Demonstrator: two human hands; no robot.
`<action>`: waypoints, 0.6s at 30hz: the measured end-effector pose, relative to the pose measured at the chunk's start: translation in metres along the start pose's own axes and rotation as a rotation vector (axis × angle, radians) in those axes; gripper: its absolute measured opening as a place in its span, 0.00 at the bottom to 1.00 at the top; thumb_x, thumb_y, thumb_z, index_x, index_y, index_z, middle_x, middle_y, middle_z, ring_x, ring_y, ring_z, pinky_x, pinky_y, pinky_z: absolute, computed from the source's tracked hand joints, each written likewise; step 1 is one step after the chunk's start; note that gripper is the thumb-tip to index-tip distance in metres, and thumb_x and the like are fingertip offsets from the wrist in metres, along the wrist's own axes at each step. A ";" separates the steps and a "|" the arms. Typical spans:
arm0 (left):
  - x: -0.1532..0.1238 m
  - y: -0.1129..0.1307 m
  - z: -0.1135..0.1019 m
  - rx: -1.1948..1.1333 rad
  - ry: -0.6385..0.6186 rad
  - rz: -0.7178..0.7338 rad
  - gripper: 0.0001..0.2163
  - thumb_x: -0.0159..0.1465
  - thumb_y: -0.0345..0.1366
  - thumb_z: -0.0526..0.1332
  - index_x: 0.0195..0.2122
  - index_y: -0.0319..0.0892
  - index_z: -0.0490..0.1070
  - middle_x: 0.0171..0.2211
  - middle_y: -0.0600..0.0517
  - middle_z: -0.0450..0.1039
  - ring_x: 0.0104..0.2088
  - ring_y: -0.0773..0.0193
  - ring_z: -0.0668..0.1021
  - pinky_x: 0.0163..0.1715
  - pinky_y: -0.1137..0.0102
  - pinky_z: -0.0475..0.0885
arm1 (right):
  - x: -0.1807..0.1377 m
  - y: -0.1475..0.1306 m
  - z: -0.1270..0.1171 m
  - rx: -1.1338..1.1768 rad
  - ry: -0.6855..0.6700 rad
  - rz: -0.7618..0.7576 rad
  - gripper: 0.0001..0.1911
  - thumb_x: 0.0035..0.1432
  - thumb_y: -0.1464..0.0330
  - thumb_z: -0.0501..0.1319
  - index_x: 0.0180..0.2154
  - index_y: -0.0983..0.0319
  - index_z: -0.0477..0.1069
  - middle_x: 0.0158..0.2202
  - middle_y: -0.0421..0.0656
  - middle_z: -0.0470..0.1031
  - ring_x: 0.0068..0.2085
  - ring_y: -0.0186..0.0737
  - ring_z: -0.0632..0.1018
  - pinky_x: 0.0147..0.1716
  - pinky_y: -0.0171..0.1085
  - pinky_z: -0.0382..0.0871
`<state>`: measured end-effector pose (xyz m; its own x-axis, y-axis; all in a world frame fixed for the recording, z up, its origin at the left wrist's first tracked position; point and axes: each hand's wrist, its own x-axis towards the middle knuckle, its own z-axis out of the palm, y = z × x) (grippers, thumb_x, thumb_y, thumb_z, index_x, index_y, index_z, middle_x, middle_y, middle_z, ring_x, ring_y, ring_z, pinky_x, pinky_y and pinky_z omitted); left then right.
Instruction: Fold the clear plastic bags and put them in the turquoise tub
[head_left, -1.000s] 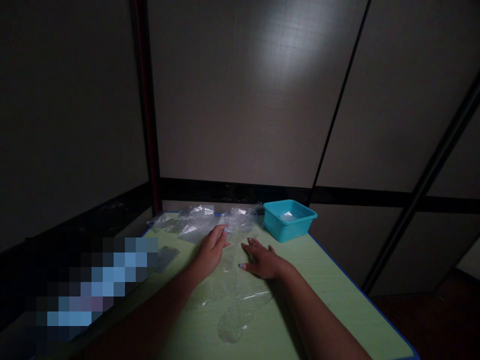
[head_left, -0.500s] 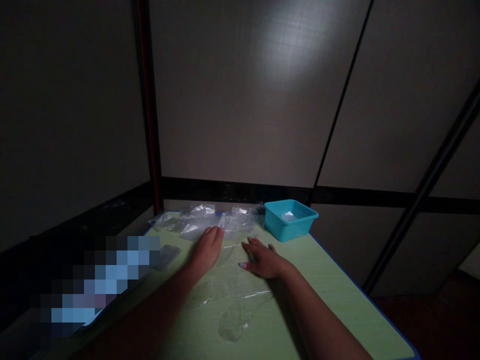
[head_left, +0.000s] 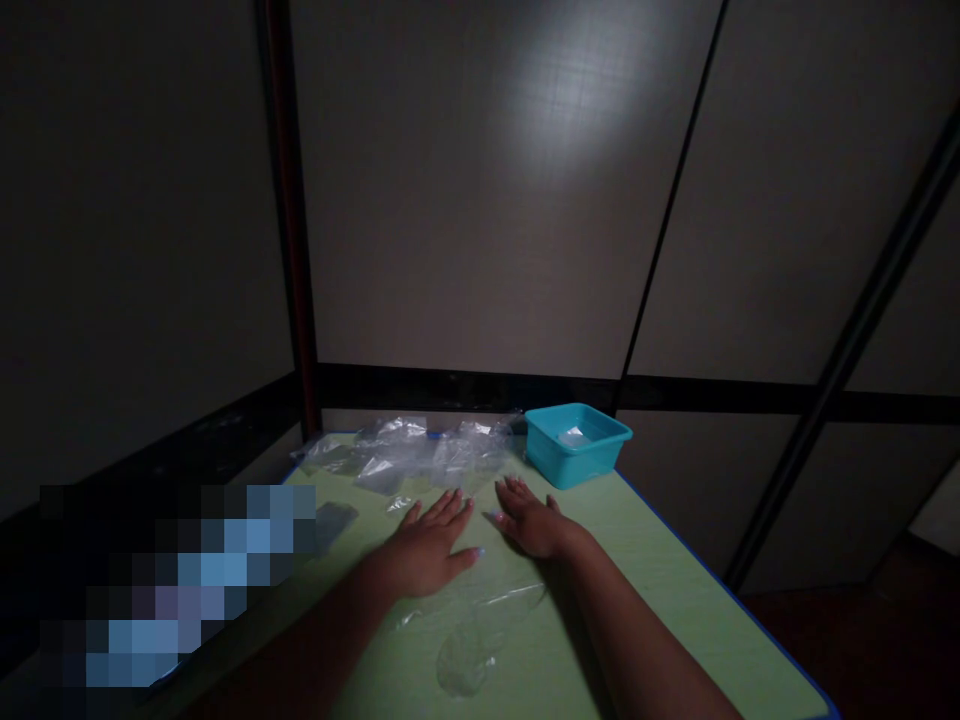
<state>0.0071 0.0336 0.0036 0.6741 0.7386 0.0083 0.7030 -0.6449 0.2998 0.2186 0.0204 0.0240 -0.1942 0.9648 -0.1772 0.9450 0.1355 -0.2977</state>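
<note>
A clear plastic bag [head_left: 487,610] lies spread on the light green table, its rounded near part towards me. My left hand [head_left: 431,550] rests flat over its left far part, fingers spread and pointing away. On the right far part, my right hand [head_left: 531,520] lies palm down with the thumb apart from the fingers. Neither hand grips anything. Beyond the fingertips sits a heap of crumpled clear plastic bags [head_left: 397,455]. Where the bag passes beneath the palms, its outline is hidden.
A turquoise plastic basket [head_left: 577,460] with something pale inside stands at the table's far right corner. To the left lies a small greyish plastic piece [head_left: 334,525], beside a pixelated blue area. The green table [head_left: 675,620] has a blue edge; dark panelled walls rise behind it.
My left hand has opened from closed fingers to a flat spread and come nearer to me. My right hand has stayed in almost the same place, its fingers lying flatter.
</note>
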 end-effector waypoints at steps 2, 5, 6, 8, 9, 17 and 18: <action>-0.002 0.000 -0.003 0.007 -0.019 -0.027 0.30 0.60 0.56 0.42 0.61 0.49 0.39 0.62 0.48 0.33 0.61 0.54 0.41 0.54 0.48 0.39 | 0.002 0.002 0.000 0.019 0.037 0.007 0.30 0.59 0.53 0.36 0.61 0.56 0.35 0.63 0.42 0.32 0.62 0.41 0.37 0.54 0.57 0.34; -0.004 0.002 -0.005 0.030 -0.018 -0.078 0.31 0.59 0.56 0.43 0.61 0.50 0.39 0.62 0.46 0.32 0.61 0.51 0.39 0.52 0.44 0.38 | 0.005 0.007 0.001 0.040 0.065 0.001 0.29 0.60 0.56 0.36 0.61 0.57 0.36 0.63 0.42 0.34 0.62 0.40 0.39 0.54 0.56 0.35; -0.004 0.004 -0.005 0.047 0.008 -0.083 0.32 0.59 0.56 0.44 0.61 0.49 0.39 0.62 0.46 0.32 0.61 0.51 0.38 0.52 0.43 0.37 | 0.006 0.008 0.002 0.041 0.060 -0.009 0.29 0.60 0.56 0.36 0.61 0.57 0.36 0.63 0.42 0.34 0.62 0.40 0.40 0.55 0.56 0.36; -0.005 0.009 -0.004 0.079 0.073 -0.060 0.32 0.59 0.55 0.45 0.61 0.49 0.39 0.62 0.46 0.31 0.61 0.52 0.37 0.52 0.44 0.35 | 0.008 0.011 0.003 0.031 0.047 -0.023 0.28 0.60 0.57 0.38 0.61 0.57 0.37 0.63 0.43 0.34 0.62 0.40 0.41 0.54 0.56 0.37; -0.005 0.012 -0.004 0.084 0.092 -0.035 0.32 0.59 0.55 0.46 0.61 0.49 0.39 0.62 0.47 0.31 0.61 0.53 0.37 0.53 0.45 0.35 | 0.008 0.011 0.004 0.022 0.041 -0.027 0.28 0.60 0.58 0.38 0.61 0.57 0.36 0.63 0.43 0.34 0.62 0.40 0.41 0.54 0.57 0.37; -0.010 0.033 -0.015 0.070 0.078 0.109 0.34 0.56 0.53 0.52 0.61 0.52 0.38 0.62 0.49 0.29 0.61 0.53 0.37 0.54 0.49 0.34 | 0.008 0.011 0.003 0.033 0.038 -0.017 0.28 0.60 0.59 0.38 0.61 0.57 0.36 0.63 0.43 0.33 0.62 0.41 0.39 0.54 0.55 0.37; -0.011 0.036 -0.018 0.063 0.089 0.130 0.36 0.55 0.55 0.52 0.61 0.52 0.38 0.62 0.50 0.27 0.60 0.53 0.35 0.55 0.49 0.35 | 0.008 0.011 0.003 0.035 0.035 -0.013 0.29 0.60 0.58 0.39 0.61 0.57 0.35 0.63 0.43 0.33 0.62 0.41 0.39 0.54 0.55 0.36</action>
<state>0.0206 0.0057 0.0309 0.7393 0.6610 0.1283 0.6260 -0.7449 0.2307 0.2265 0.0291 0.0166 -0.1965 0.9704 -0.1401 0.9326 0.1409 -0.3323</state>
